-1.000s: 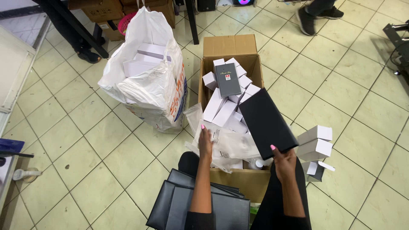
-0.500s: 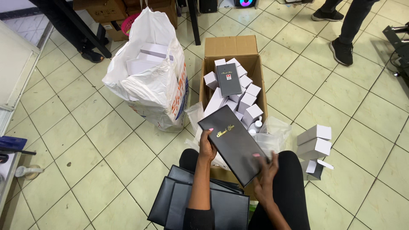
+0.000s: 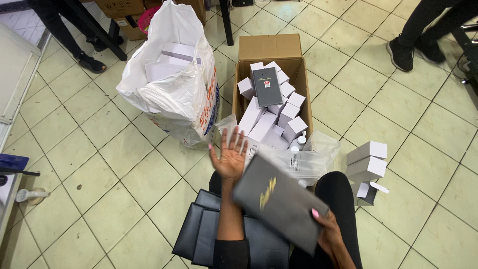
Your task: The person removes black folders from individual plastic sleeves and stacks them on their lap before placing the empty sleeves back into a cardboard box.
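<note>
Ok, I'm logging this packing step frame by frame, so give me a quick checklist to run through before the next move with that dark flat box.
1. Right hand grips the dark flat box: ok.
2. Left hand on the box: not ok, it is open and off it.
3. Box level: not ok, tilted and blurred.
4. Stack of dark flat boxes on the lap, square: cannot tell.
5. Cardboard carton open: ok, white boxes inside.

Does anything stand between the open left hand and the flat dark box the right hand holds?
Nothing visible does. The left hand is spread open just above the flat dark box, which the right hand grips at its lower corner.
</note>
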